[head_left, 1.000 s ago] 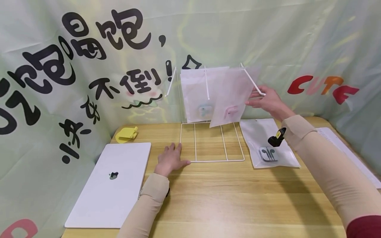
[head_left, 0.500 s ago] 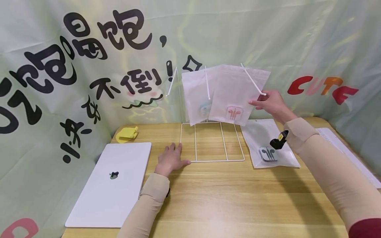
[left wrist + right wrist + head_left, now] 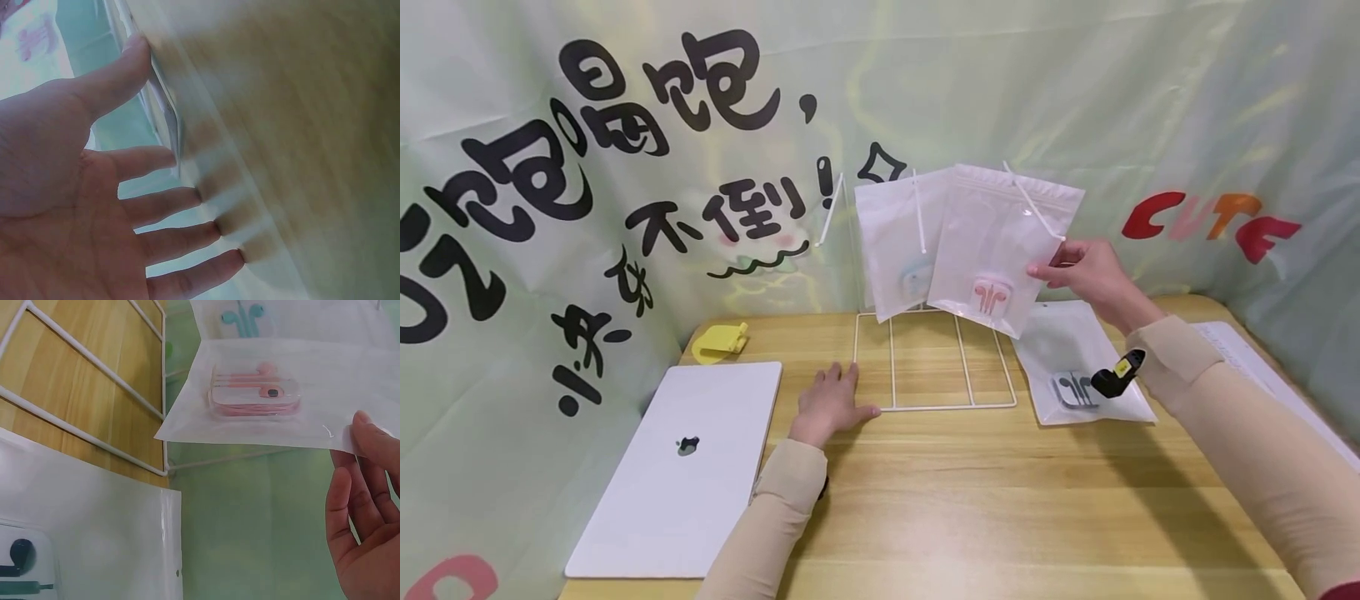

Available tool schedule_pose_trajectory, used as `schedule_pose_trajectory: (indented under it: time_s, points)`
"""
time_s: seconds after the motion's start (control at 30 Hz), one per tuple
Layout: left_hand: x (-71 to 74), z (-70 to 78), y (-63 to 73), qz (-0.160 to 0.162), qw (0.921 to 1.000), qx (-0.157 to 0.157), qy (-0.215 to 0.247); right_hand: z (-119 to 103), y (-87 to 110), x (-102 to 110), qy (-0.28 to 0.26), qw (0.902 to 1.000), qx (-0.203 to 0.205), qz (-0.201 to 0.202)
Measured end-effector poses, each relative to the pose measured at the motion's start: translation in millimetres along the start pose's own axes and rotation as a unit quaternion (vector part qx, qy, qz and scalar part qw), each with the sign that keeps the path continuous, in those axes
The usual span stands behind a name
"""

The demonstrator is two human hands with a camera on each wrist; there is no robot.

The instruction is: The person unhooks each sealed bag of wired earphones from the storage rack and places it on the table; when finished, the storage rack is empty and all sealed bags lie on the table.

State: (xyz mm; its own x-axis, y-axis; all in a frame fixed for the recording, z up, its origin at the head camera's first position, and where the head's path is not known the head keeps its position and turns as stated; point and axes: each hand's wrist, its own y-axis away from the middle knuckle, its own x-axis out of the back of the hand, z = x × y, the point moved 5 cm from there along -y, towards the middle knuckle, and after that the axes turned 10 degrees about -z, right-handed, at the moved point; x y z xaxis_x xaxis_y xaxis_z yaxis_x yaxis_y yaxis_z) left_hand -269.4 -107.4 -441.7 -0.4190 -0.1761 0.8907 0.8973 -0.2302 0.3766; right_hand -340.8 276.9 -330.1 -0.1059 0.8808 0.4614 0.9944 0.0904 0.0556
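Note:
My right hand pinches the right edge of a white zip bag with pink earphones between thumb and fingers. That bag hangs at the right prong of a white wire rack; whether the prong passes through its hole cannot be seen. Behind it, on the middle prong, hangs a similar bag with blue earphones, tilted and partly covered. In the left wrist view, my left hand has its fingers spread, fingertips at the tabletop and thumb against the rack's base wire.
A bag with black earphones lies right of the rack, partly under my right wrist. At left lies a closed white laptop, with a yellow clip-like object behind it. A white sheet lies far right. A printed cloth hangs behind.
The bag with pink earphones has turned its face towards me, and its lower edge has come forward. My right hand has shifted slightly right and down with it. My left hand stays put.

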Motion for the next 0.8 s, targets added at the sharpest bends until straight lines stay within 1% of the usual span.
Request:
schedule_pose_trajectory:
  time_s: [0.2, 0.5, 0.67, 0.8]
  points:
    - [-2.3, 1.1, -0.7, -0.001, 1.0000, -0.001, 0.001, -0.5, 10.5, -1.3, -0.013, 0.9997, 0.018, -0.012]
    - [-0.9, 2.3, -0.8, 0.000, 1.0000, -0.002, -0.006, -3.4, 24.6, 2.1, -0.013, 0.9992, 0.033, -0.020]
    - [0.3, 3.3, -1.3, 0.003, 0.9999, -0.007, -0.007, -8.1, 38.1, 3.6, -0.010, 0.9983, 0.053, -0.021]
    - [0.8, 3.3, 0.2, -0.001, 1.0000, -0.006, -0.008, -11.1, 48.7, 1.6, -0.019, 0.9973, 0.067, -0.025]
